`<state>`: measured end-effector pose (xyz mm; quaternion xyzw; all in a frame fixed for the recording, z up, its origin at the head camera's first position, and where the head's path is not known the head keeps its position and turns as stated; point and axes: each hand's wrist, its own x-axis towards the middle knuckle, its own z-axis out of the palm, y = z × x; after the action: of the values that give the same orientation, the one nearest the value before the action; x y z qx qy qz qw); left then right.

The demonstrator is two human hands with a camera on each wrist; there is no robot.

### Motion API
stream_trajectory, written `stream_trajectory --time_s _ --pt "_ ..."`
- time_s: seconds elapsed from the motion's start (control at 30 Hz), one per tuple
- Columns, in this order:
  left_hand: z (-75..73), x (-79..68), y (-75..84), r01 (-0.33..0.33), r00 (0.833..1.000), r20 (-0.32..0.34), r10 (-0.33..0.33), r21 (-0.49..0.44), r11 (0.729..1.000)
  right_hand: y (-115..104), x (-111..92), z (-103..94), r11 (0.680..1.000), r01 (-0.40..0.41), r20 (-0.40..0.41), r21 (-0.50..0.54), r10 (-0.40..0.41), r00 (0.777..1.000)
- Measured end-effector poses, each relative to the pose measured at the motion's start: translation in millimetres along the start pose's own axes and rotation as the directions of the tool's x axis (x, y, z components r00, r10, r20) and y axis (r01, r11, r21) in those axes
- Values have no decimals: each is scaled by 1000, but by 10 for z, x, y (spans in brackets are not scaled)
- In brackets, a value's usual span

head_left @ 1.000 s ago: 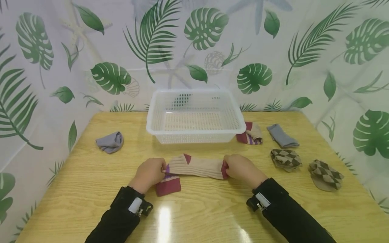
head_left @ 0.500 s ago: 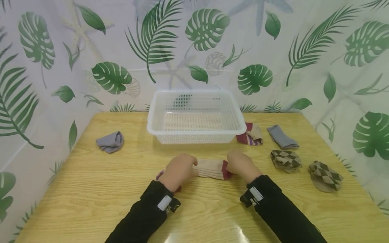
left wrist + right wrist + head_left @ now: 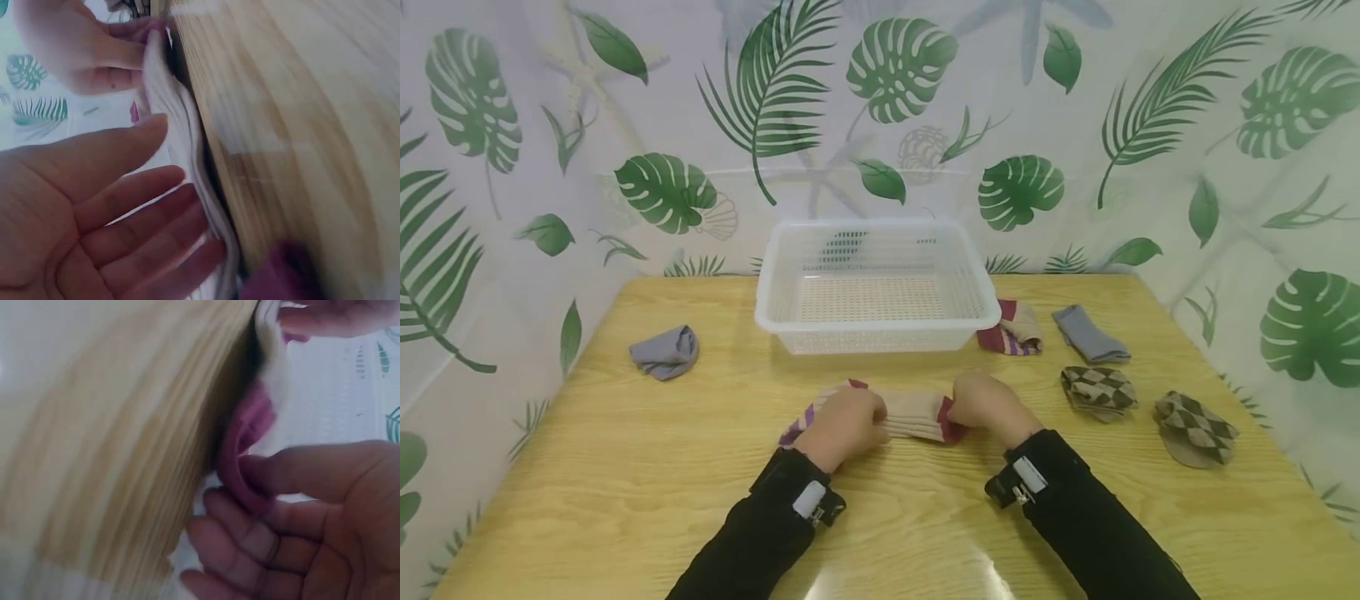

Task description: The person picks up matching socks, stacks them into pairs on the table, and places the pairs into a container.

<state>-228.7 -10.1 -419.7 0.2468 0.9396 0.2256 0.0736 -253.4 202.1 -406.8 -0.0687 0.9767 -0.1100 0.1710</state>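
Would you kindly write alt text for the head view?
A right hand pinches the maroon end of a beige sock on a wooden table, the left hand further along it. Behind stands a white basket, with a grey bundle at left and four other bundles at right.

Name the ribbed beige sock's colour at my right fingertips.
The sock's end is maroon, best seen in the right wrist view.

I can read no lettering, brand, number or sign anywhere, whether on the sock (image 3: 916, 413) before me, the white basket (image 3: 876, 326) or my wrist devices (image 3: 809, 499) (those show too small to judge).
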Motion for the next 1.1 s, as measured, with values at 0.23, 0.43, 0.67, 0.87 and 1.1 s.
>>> stream_trajectory --time_s 0.23,0.43,0.67,0.87,1.1 --pt "-14 -39 -26 79 997 42 -72 -180 981 -302 -104 -31 829 183 -83 528 -164 983" --pt "6 -66 -14 44 999 6 -44 -212 976 -463 -131 91 658 271 -2 702 -379 925" --pt "-50 -85 -13 48 995 -83 -58 -119 992 -379 -64 98 816 238 -123 527 -205 971" --pt "-336 -147 150 -28 985 -172 -13 -235 972 -294 -19 104 806 308 -103 505 -298 949" --pt "-570 -211 288 -231 942 -301 147 -268 935 -294 -5 183 742 424 -112 519 -432 895"
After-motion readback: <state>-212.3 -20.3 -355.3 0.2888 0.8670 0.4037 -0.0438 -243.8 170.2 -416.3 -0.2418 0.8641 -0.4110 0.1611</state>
